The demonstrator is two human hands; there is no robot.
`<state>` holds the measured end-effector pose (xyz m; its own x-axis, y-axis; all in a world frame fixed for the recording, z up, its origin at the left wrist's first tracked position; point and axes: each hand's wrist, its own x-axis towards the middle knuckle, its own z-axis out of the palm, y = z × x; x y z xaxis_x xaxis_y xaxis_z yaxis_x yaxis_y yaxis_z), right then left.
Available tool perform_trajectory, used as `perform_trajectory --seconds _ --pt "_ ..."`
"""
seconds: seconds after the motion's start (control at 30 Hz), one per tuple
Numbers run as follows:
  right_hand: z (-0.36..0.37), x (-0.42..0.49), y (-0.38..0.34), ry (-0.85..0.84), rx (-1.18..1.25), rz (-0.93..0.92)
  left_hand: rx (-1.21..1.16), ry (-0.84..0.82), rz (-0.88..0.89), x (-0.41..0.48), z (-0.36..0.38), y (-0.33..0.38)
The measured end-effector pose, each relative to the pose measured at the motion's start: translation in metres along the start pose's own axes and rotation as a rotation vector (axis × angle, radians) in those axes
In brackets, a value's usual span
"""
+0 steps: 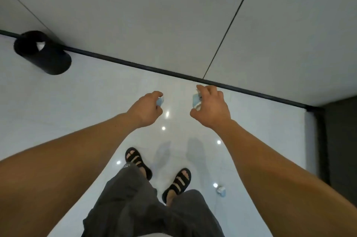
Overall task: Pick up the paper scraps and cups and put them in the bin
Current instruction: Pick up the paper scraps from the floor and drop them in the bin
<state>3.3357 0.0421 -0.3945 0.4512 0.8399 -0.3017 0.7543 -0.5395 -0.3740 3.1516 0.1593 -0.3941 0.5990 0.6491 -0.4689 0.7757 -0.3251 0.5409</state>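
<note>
My left hand (pixel 147 108) is held out over the glossy white floor, its fingers curled round a small pale blue paper scrap (pixel 160 101). My right hand (pixel 212 106) hangs level with it and grips a larger crumpled blue and white piece (pixel 196 101); I cannot tell whether it is a cup or paper. A black cylindrical bin (pixel 42 52) stands at the far left against the wall, with something white visible inside its mouth. Another crumpled blue and white scrap (pixel 221 190) lies on the floor to the right of my right foot.
A grey panelled wall (pixel 173 14) with a black skirting strip (pixel 135 64) runs diagonally ahead. A dark recess (pixel 340 140) sits at the right edge. My feet in black sandals (pixel 138 161) stand on the shiny tiles below my hands.
</note>
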Motion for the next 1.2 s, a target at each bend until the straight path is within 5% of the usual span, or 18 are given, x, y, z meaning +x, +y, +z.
perform_trajectory --seconds 0.57,1.2 --pt "0.033 0.022 -0.420 -0.029 -0.147 -0.466 -0.191 0.449 -0.311 -0.161 -0.269 -0.272" --pt "0.067 0.205 -0.674 -0.152 -0.157 -0.822 -0.212 0.622 -0.558 -0.116 -0.456 -0.403"
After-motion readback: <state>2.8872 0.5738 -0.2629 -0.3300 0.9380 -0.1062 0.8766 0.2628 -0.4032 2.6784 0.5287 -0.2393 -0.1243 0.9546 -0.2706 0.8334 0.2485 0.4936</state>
